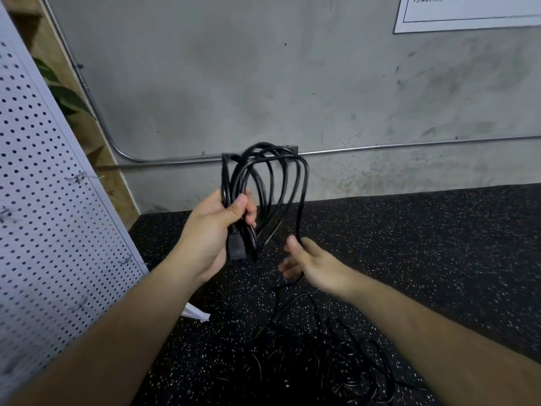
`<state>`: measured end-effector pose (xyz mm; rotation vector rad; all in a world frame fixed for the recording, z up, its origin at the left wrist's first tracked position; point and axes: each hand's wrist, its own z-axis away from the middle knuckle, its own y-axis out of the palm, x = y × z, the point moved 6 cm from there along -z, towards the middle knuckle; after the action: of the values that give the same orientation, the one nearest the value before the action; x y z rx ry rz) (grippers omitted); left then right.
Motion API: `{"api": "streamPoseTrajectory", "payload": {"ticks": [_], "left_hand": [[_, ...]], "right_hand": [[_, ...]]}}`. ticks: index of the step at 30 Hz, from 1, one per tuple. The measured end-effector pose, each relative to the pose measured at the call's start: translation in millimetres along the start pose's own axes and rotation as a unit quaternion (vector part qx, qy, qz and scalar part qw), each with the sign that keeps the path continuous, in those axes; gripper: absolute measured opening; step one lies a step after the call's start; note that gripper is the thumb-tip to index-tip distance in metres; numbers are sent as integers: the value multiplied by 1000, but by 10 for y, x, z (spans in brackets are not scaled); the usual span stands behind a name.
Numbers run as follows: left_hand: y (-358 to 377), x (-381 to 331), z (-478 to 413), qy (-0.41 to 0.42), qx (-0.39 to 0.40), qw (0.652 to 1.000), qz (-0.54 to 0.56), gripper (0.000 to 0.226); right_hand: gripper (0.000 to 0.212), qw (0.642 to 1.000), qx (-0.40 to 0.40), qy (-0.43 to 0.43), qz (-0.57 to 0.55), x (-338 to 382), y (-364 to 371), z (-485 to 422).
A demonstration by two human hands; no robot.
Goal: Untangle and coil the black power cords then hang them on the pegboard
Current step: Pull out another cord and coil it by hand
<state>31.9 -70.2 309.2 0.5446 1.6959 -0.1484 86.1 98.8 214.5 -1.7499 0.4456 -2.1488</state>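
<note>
Head view: mid-frame, the left hand [218,230] grips the coiled cord [263,183], the coiling step in hand. The right hand [311,263] pinches its trailing length; tangled cords [316,361] lie at the bottom. Next loop needs slack; pegboard [52,215] at left.

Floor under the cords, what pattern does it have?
Black floor with small pale speckles, seen in the head view.

Open air is lying between the coil [263,183] in the left hand [213,227] and the pegboard [44,200] leaning at the left. Small hooks [77,177], seemingly four through the blur, are jutting from its face. A tangle of cords [322,356] is covering the floor [439,244] below, and one strand [301,206] is running from it up through the right hand [316,265], crossing the gap between the hands.
</note>
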Motion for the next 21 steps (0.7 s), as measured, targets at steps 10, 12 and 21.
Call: {"api": "streamPoseTrajectory", "payload": {"ticks": [10, 12, 21], "left_hand": [[-209, 84, -140, 0, -70, 998, 1, 10], [-196, 106, -142, 2, -75, 997, 4, 9], [-90, 185, -88, -4, -72, 997, 19, 10]], "right_hand": [[24, 982, -159, -30, -98, 93, -115, 93], [28, 960, -170, -36, -218, 135, -171, 125], [9, 962, -268, -49, -26, 328, -354, 128]]}}
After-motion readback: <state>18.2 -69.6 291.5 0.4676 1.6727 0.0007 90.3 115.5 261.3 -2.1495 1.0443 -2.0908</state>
